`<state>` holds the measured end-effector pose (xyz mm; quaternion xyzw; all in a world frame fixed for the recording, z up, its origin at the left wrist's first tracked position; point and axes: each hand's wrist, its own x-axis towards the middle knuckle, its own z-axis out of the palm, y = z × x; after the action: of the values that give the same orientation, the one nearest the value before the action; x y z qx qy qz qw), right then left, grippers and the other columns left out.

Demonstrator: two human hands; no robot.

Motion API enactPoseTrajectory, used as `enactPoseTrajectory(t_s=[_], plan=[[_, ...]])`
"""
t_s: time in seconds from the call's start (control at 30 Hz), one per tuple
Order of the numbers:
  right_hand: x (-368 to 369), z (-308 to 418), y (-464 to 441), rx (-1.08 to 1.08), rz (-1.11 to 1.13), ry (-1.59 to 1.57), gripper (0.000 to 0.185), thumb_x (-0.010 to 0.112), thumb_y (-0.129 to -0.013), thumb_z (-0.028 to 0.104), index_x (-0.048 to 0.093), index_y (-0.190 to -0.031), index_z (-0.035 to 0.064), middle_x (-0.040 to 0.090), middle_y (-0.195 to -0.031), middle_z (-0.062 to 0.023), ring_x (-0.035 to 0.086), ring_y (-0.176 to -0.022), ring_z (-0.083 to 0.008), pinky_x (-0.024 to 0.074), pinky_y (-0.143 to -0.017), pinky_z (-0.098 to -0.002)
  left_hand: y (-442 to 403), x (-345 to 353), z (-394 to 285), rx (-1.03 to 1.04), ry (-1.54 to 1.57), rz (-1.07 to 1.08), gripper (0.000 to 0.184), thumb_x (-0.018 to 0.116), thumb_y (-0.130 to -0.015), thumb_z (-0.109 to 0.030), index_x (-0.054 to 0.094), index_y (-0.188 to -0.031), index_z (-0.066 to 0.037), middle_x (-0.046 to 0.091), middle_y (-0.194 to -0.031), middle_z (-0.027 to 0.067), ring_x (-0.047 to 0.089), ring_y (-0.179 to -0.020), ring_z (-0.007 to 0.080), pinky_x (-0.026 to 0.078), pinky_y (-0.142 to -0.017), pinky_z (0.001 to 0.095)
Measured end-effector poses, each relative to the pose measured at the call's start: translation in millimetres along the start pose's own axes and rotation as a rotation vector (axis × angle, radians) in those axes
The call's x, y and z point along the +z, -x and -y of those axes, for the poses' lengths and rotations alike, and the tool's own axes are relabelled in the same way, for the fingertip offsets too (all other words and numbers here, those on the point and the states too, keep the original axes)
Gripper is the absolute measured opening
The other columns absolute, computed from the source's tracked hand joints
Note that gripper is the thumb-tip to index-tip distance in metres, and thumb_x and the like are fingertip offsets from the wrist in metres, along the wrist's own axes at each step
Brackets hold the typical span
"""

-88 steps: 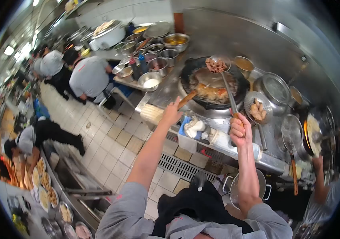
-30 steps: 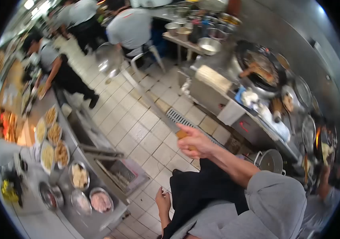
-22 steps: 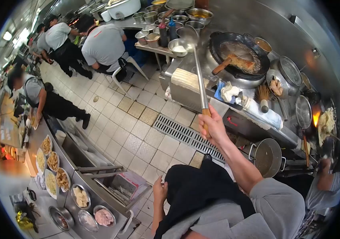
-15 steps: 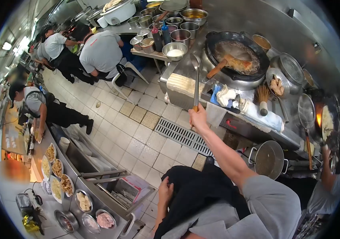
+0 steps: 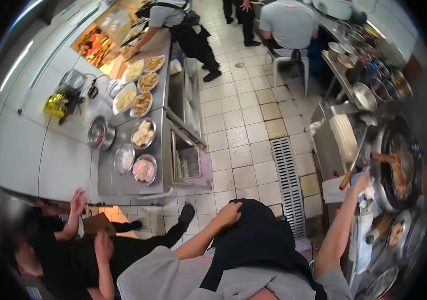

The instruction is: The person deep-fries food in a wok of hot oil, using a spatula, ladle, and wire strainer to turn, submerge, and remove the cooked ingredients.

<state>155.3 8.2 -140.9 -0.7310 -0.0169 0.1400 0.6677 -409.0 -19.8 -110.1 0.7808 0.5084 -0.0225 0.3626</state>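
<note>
Tiled floor (image 5: 238,115), pale, grated drain (image 5: 287,185) right of centre. Steel counter (image 5: 111,185), left, with bowls and filled plates. Black wok (image 5: 387,175), right of frame, wooden-handled tool inside. Grey shirt (image 5: 286,25), top — small red mark, unreadable. Ladle (image 5: 357,155), right, on the stove edge, long axis slanting, bowl toward upper right, wooden grip toward lower left. Right hand (image 5: 361,184), beside that grip at the cloths, and left hand (image 5: 229,214), on black apron (image 5: 258,230) — fingers bent, grip on either cannot be told.
</note>
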Motion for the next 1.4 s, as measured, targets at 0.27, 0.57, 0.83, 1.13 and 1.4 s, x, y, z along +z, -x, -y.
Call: enactPoseTrajectory(t_s=[0.27,0.57,0.83,1.13,1.4], plan=[[14,66,-99,0.529,0.141,-0.777,0.05,0.066,-0.077,0.037,0.047,-0.11,0.0052,0.049,-0.094,-0.0094,0.048,-0.081,-0.0226,0.0464,-0.064,-0.0381,-14,6,-26,0.066,-0.03,0.032,0.035,0.056,-0.076,-0.015,0.05,-0.107,0.001,0.055,-0.094,0.0235,0.054,-0.092,0.038,0.045,-0.08,0.0442],[-20,141,-21,0.184,-0.063,-0.326,0.018,0.067,-0.071,0.019,0.057,-0.076,0.0047,0.056,-0.069,-0.0063,0.049,-0.047,-0.0162,0.0372,-0.04,-0.0262,-33,35,-36,0.101,-0.001,0.046,0.04,0.057,-0.075,-0.016,0.051,-0.11,0.002,0.057,-0.097,0.0257,0.055,-0.092,0.0405,0.045,-0.08,0.0447],[-166,123,6,-0.683,-0.315,0.602,0.042,0.059,-0.073,0.015,0.052,-0.114,0.0053,0.063,-0.076,-0.0173,0.062,-0.07,-0.0301,0.0474,-0.061,-0.0371,-35,39,1,0.066,-0.069,0.179,0.049,0.058,-0.074,-0.021,0.049,-0.116,0.003,0.057,-0.101,0.0283,0.053,-0.098,0.0402,0.042,-0.086,0.0429],[-189,244,11,-0.39,-0.029,1.324,0.042,0.047,-0.076,0.012,0.054,-0.117,0.0134,0.06,-0.101,-0.0201,0.058,-0.094,-0.0353,0.0461,-0.081,-0.0427,-71,12,53,0.169,-0.156,0.17,0.049,0.059,-0.074,-0.02,0.049,-0.116,0.004,0.057,-0.099,0.0292,0.055,-0.095,0.0405,0.044,-0.084,0.0441],[-226,309,77,-0.442,0.115,1.209,0.045,0.05,-0.072,0.008,0.056,-0.117,0.0111,0.063,-0.091,-0.0173,0.061,-0.086,-0.0315,0.0457,-0.076,-0.0378,-82,4,74,0.249,-0.165,0.15,0.055,0.06,-0.071,-0.023,0.048,-0.117,0.004,0.06,-0.092,0.0274,0.059,-0.087,0.0389,0.047,-0.077,0.0419]])
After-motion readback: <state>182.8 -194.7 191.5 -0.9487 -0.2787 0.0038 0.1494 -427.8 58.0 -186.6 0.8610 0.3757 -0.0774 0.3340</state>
